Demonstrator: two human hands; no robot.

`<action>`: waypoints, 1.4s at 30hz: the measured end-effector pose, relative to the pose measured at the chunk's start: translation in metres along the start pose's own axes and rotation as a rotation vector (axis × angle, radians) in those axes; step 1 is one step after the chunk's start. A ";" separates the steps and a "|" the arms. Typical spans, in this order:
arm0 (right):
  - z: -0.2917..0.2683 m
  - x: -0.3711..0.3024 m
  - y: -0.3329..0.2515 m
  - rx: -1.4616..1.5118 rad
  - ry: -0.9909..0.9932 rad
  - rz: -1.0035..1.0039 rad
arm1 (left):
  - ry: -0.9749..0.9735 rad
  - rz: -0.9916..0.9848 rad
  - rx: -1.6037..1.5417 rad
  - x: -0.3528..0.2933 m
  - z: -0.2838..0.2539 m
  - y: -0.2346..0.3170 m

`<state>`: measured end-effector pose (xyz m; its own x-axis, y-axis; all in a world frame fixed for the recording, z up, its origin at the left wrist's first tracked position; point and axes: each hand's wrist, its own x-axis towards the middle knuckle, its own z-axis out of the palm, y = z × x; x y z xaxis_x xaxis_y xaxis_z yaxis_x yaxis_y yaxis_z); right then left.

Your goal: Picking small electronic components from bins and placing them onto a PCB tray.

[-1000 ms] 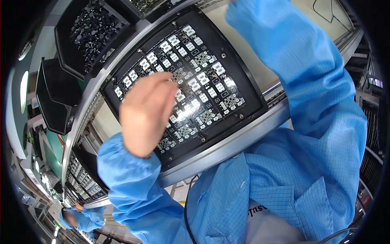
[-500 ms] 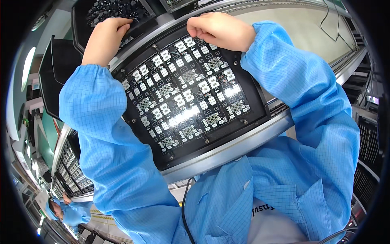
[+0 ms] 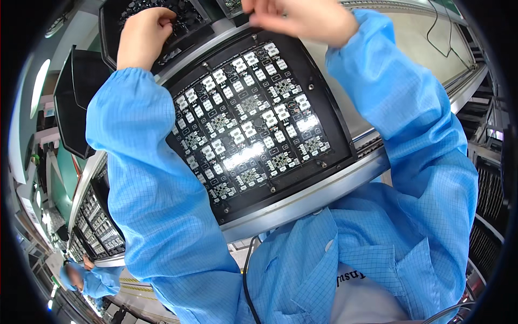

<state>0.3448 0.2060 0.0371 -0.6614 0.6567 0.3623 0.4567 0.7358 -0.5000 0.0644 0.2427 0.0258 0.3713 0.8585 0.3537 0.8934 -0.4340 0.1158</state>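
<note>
A panel of circuit boards (image 3: 253,105) lies in a black tray (image 3: 329,102) in front of me. Rows of white square components cover the boards, and light glares off the middle. At the upper left, my left hand (image 3: 143,39) reaches over a black bin of small black parts (image 3: 190,16). Its fingers are curled together; what they pinch, if anything, is hidden. Beyond the tray's far edge, my right hand (image 3: 305,20) hovers near a second dark container (image 3: 232,6). Motion smears its fingers, so their grip is unclear.
A metal rail (image 3: 302,200) runs along the tray's near side. Another black bin (image 3: 81,102) stands at the left. To the right are a pale surface (image 3: 350,92) and a thin black cable (image 3: 440,40). A co-worker in blue (image 3: 97,281) sits at the lower left.
My right hand has lifted off the panel's far edge and moved away toward the second container. My left hand has moved slightly farther over the black parts.
</note>
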 end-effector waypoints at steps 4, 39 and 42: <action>-0.040 0.014 0.028 -0.028 0.320 0.036 | 0.118 -0.096 -0.410 0.014 -0.018 0.019; -0.019 0.028 0.072 -0.070 0.243 0.017 | -0.104 0.033 -0.539 -0.037 0.048 0.110; -0.023 0.026 0.070 -0.071 0.231 0.044 | -0.087 0.041 -0.544 -0.039 0.048 0.111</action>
<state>0.3729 0.2787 0.0297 -0.4904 0.7027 0.5154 0.5282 0.7101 -0.4656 0.1612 0.1746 -0.0201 0.4435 0.8472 0.2926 0.6268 -0.5265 0.5743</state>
